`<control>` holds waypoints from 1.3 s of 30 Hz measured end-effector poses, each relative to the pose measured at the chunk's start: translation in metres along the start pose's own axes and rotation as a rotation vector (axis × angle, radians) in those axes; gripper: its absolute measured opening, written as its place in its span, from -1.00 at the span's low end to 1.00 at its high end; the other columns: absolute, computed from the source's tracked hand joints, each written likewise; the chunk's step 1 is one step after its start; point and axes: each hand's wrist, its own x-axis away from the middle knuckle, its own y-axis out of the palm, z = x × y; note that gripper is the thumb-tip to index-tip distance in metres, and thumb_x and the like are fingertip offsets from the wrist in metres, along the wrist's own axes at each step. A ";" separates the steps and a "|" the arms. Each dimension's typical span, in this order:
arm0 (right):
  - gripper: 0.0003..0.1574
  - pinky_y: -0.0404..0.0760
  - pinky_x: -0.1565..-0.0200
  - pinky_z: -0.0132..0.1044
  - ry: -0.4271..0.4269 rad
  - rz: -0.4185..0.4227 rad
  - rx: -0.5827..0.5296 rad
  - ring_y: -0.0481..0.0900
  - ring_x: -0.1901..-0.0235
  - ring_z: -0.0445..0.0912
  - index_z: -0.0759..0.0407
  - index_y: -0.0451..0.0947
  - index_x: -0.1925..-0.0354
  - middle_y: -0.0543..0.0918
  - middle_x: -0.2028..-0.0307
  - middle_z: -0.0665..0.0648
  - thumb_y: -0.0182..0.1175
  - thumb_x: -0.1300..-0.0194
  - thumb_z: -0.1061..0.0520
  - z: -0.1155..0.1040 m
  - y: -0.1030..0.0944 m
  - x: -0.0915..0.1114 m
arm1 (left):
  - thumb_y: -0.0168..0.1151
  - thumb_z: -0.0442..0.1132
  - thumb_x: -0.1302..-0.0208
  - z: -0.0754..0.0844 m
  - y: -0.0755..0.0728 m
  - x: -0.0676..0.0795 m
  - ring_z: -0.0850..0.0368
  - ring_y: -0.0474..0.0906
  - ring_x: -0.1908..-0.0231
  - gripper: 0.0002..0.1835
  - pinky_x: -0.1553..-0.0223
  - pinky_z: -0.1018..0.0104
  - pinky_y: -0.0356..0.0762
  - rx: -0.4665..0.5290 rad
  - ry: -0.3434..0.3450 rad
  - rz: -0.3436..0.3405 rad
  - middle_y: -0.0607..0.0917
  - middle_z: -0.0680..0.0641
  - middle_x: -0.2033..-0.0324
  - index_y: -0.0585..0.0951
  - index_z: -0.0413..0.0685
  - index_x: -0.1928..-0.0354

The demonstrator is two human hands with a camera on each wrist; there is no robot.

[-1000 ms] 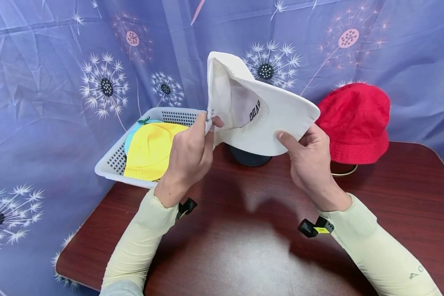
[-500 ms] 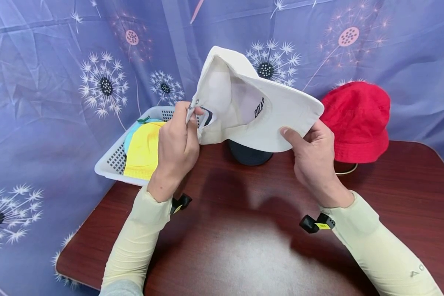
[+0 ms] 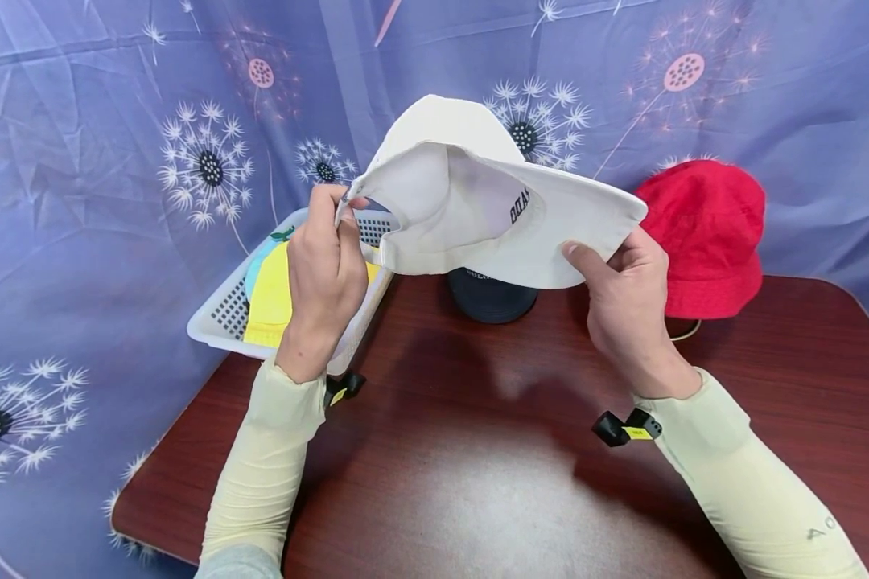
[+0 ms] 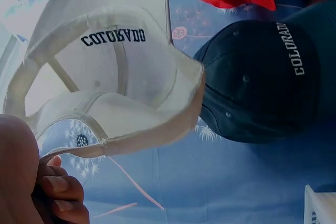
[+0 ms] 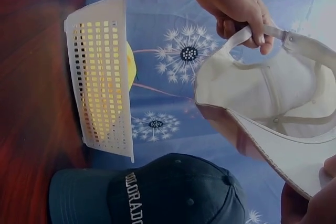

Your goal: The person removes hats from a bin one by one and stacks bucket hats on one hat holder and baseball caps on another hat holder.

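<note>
A white baseball cap (image 3: 478,193) hangs in the air between both hands, its inside facing me and its brim toward the right. Dark COLORADO lettering (image 4: 113,36) shows through the fabric. My left hand (image 3: 324,281) pinches the back strap (image 5: 239,38) beside the rear opening. My right hand (image 3: 626,310) grips the brim (image 3: 550,233), thumb on its underside and fingers behind it. Behind and below the white cap stands a dark baseball cap (image 3: 492,299), mostly hidden in the head view; white COLORADO lettering crosses its front in the left wrist view.
At the back left is a white plastic basket (image 3: 224,342) holding a yellow hat (image 3: 268,301) and a light blue one (image 3: 257,269). A red bucket hat (image 3: 717,241) sits on a stand at the right. A patterned blue curtain (image 3: 434,48) hangs behind the brown table (image 3: 449,450).
My left hand has moved left and slightly up with the strap, spreading the white cap wider. My right hand has shifted a little right with the brim.
</note>
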 end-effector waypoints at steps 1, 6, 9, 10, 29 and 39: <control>-0.54 0.76 0.00 -0.21 -0.001 0.003 -0.002 0.78 0.06 0.06 0.40 0.69 -0.11 0.78 0.04 0.27 0.18 -0.29 0.57 0.000 -0.001 -0.001 | -0.17 -0.27 -0.68 -0.001 0.000 0.000 0.15 0.15 0.66 -0.71 0.56 0.24 0.06 -0.011 -0.001 -0.003 0.44 -0.08 0.63 0.56 -0.26 0.04; -0.54 0.77 0.02 -0.22 0.004 0.019 -0.010 0.79 0.07 0.06 0.41 0.69 -0.10 0.79 0.04 0.28 0.19 -0.27 0.57 -0.003 -0.004 -0.004 | -0.21 -0.33 -0.63 -0.006 -0.001 -0.001 0.09 0.18 0.67 -0.72 0.59 0.21 0.09 -0.077 -0.002 -0.030 0.54 -0.10 0.57 0.54 -0.23 -0.01; -0.53 0.77 0.03 -0.23 0.006 0.028 0.003 0.79 0.06 0.06 0.40 0.69 -0.11 0.78 0.03 0.28 0.19 -0.27 0.57 -0.006 -0.006 -0.007 | -0.20 -0.32 -0.64 -0.010 -0.002 -0.002 0.06 0.21 0.67 -0.73 0.59 0.19 0.10 -0.097 -0.010 -0.031 0.44 -0.10 0.63 0.53 -0.23 -0.03; -0.53 0.77 0.03 -0.24 0.006 0.032 0.010 0.79 0.06 0.06 0.39 0.70 -0.11 0.78 0.03 0.28 0.19 -0.26 0.57 -0.007 -0.006 -0.008 | -0.20 -0.32 -0.65 -0.012 -0.002 -0.002 0.04 0.21 0.68 -0.73 0.59 0.18 0.10 -0.103 -0.014 -0.029 0.41 -0.09 0.64 0.53 -0.23 -0.04; -0.56 0.77 0.04 -0.21 -0.099 0.041 0.072 0.78 0.08 0.12 0.44 0.70 -0.07 0.78 0.06 0.34 0.22 -0.23 0.56 -0.012 -0.017 -0.017 | -0.19 -0.41 -0.48 -0.019 0.003 -0.003 -0.04 0.22 0.66 -0.70 0.57 0.12 0.11 -0.102 -0.075 -0.032 0.34 -0.10 0.66 0.54 -0.25 -0.03; -0.58 0.77 0.04 -0.21 -0.113 0.031 0.055 0.76 0.08 0.14 0.46 0.70 -0.06 0.77 0.07 0.36 0.23 -0.22 0.55 -0.013 -0.016 -0.015 | -0.14 -0.26 -0.68 -0.020 0.006 0.000 0.03 0.26 0.64 -0.73 0.57 0.16 0.18 -0.073 -0.096 -0.143 0.79 -0.22 0.17 0.53 -0.27 -0.05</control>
